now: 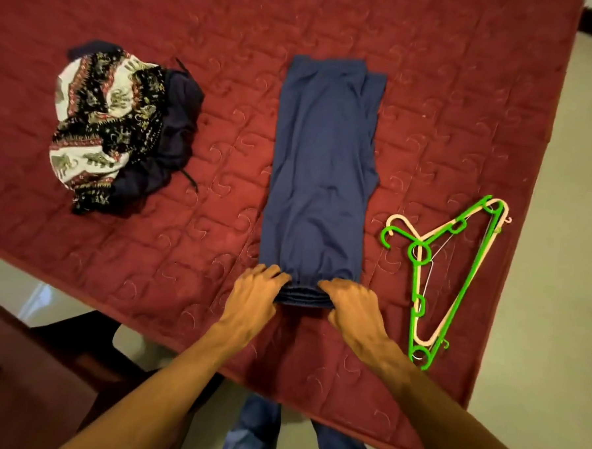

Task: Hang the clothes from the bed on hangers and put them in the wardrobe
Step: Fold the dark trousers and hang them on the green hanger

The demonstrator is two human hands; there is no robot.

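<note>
Trousers (321, 164) folded on bed (229, 32), near end pinched in left grip (253, 297) and right grip (355, 310). Hangers (433, 266) just right of grips, unused; patterned pile (114, 125) well left. None hung yet.

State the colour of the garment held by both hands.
Navy blue garment, clearest in the head view.

The patterned cloth (98, 117) hides much of the dark garment (178, 122) beneath it.
</note>
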